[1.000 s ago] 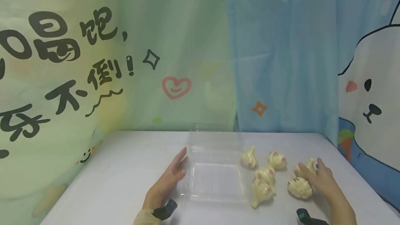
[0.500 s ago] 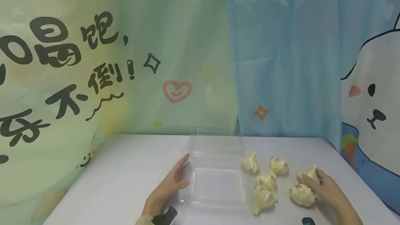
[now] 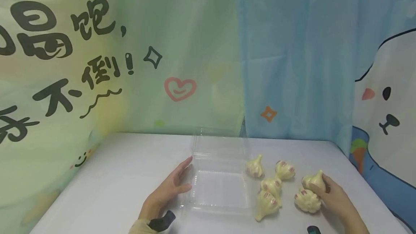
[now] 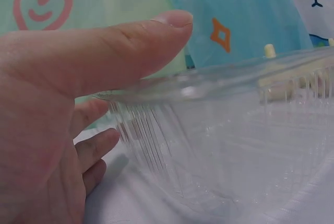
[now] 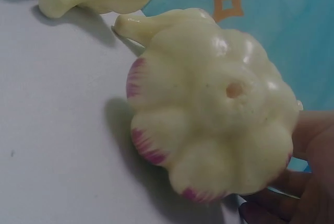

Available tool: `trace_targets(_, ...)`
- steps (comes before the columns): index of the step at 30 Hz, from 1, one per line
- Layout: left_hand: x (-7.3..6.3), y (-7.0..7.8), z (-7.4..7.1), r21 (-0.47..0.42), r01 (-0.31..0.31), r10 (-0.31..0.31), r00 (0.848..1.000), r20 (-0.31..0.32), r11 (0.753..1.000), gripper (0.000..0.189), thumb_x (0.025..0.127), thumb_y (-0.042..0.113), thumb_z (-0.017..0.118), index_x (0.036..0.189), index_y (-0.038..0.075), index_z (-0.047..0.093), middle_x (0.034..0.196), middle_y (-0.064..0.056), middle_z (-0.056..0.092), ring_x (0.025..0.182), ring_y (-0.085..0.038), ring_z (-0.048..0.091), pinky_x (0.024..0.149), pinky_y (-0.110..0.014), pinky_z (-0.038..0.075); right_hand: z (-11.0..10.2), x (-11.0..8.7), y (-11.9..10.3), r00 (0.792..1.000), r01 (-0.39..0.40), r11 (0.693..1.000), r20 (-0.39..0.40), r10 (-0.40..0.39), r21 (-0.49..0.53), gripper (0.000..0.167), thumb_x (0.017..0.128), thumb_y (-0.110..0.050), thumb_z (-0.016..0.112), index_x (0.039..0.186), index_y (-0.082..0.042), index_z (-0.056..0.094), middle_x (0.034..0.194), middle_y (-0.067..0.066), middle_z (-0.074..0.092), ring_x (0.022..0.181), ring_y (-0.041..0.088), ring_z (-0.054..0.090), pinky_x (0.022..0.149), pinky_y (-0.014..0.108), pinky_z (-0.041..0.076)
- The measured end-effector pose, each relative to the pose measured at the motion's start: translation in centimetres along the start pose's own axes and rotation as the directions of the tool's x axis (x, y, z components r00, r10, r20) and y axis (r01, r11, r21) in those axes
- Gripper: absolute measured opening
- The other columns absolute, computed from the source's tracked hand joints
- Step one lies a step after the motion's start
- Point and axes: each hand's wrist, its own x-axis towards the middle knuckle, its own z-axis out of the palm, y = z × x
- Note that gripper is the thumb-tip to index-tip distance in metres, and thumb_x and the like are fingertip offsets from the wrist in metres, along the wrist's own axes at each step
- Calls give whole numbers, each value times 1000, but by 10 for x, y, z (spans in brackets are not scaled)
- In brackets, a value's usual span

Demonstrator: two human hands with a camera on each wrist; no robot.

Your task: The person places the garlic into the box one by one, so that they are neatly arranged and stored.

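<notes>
A clear plastic clamshell box (image 3: 218, 190) lies with its lid (image 3: 219, 145) raised at the back. My left hand (image 3: 169, 189) is at its left side with relaxed fingers. In the left wrist view the thumb (image 4: 141, 44) lies over the rim (image 4: 209, 85), and the other fingers are along the outer wall. At the right, my right hand (image 3: 339, 198) grips a garlic bulb (image 3: 312, 182) between thumb and fingers, stalk upward. Just in front of it sits another garlic bulb (image 3: 307, 200), which fills the right wrist view, root end toward the camera, and hides most of that hand.
Several more garlic bulbs lie between the box and my right hand, among them one at the back (image 3: 255, 166), another to its right (image 3: 285, 170) and one nearest me (image 3: 267, 204). Printed curtains (image 3: 201, 46) hang behind the white table (image 3: 107, 176).
My right hand has closed its thumb and fingers around the rear garlic bulb at the right. The left hand stays beside the box. The head view has shifted slightly.
</notes>
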Motion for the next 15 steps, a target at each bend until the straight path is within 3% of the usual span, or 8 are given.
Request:
trace_targets(6, -6, -1, 0, 9, 30, -30, 1000, -10, 1000, 85, 83, 13, 70, 152, 22, 21, 161, -2, 12, 148, -26, 9, 120, -46, 7, 8, -2, 2, 1000, -17, 1000, 5, 17, 15, 104, 90, -67, 38, 144, 10, -6, 144, 43, 7, 132, 59, 12, 109, 65, 20)
trace_targets(12, -3, -7, -2, 6, -5, 5, 1000, 9, 1000, 82, 85, 11, 68, 152, 21, 22, 161, -3, 12, 148, -25, 8, 114, -11, 15, 4, 3, 8, 999, 33, 999, 6, -33, -22, 99, 93, -61, 39, 144, 13, -2, 143, 43, 11, 131, 59, 16, 107, 67, 21)
trace_targets(15, 0, -7, -3, -6, -16, 16, 1000, 9, 1000, 81, 85, 12, 68, 152, 19, 22, 161, -4, 12, 148, -26, 8, 112, -8, 15, -1, 7, 10, 998, 67, 997, 0, -67, -50, 97, 94, -59, 39, 143, 15, 1, 142, 44, 14, 129, 59, 21, 105, 68, 24)
